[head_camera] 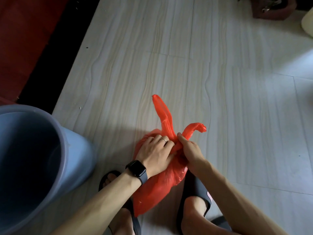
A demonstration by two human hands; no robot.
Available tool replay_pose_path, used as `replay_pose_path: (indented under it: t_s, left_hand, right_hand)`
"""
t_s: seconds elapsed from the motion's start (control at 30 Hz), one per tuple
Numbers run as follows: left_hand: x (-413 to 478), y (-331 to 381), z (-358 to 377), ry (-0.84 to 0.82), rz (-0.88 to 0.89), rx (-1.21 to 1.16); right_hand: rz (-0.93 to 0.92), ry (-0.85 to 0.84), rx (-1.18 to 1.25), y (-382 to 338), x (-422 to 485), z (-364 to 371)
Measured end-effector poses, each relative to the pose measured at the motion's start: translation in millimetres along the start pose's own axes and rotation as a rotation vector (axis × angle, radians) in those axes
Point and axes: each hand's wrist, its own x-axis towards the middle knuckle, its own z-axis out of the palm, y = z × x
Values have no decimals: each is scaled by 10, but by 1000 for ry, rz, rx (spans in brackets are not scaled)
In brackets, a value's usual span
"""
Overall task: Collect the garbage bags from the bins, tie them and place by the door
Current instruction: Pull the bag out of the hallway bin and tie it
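Note:
A red plastic garbage bag [162,185] lies on the pale tiled floor between my two feet. Its two handle strips stick up past my hands, one long and upright, the other curling to the right. My left hand [155,152], with a ring and a dark watch at the wrist, lies over the top of the bag with its fingers curled into the gathered plastic at the knot. My right hand [189,150] pinches the twisted neck of the bag from the right, thumb on top. A blue bin [74,150] stands at the left, with no liner visible inside.
My feet in dark slippers [196,189] stand close on either side of the bag. A dark red surface with a black edge [50,48] runs along the far left. A dark brown object [271,9] and a pale round thing [307,26] sit at the top right.

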Motion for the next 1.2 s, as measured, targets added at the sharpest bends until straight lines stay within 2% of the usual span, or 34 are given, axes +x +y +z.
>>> replay_pose_path:
  t_s: [0.1, 0.17, 0.27, 0.37, 0.43, 0.5, 0.6, 0.73, 0.83, 0.9, 0.97, 1.1, 1.2]
  left_hand:
    - [-36, -83, 43, 83, -101, -265]
    - [7, -171, 26, 65, -186, -401]
    - [139, -320, -41, -175, -358, -524]
    - [302, -449, -77, -428, -469, -872]
    - [390, -505, -93, -574, -523, -1016]
    - [420, -547, -127, -606, -642, -1198]
    - [440, -575, -156, -587, -663, -1347]
    - [457, -534, -131, -583, -624, -1358]
    - [452, -483, -99, -577, -695, -1454]
    - [447, -434, -65, -517, -737, -1442]
    - [453, -421, -39, -461, -740, -1367]
    - [471, -425, -121, -517, -618, -1307]
    - [487, -455, -150, -368, -609, -1181]
  right_hand:
    - [54, -80, 220, 3, 25, -28]
    - [40, -207, 320, 12, 29, -33]
    - [-34, -381, 296, 1, 11, -75]
    - [-152, -491, 225, -56, 2, -168]
    - [-214, -565, 173, -128, 4, -231]
    - [-271, -607, 86, -174, 17, -267]
    - [-369, -475, -30, -129, 45, -266]
    - [-502, -202, -134, -45, 22, -214]
    - [-605, 53, -221, -31, 7, -140]
    - [-660, 143, -175, -42, -1, -94]
    - [-689, 168, -105, -64, 6, -79]
    - [-677, 77, -13, -97, -13, -100]
    - [-661, 63, -62, -179, -1, -120]
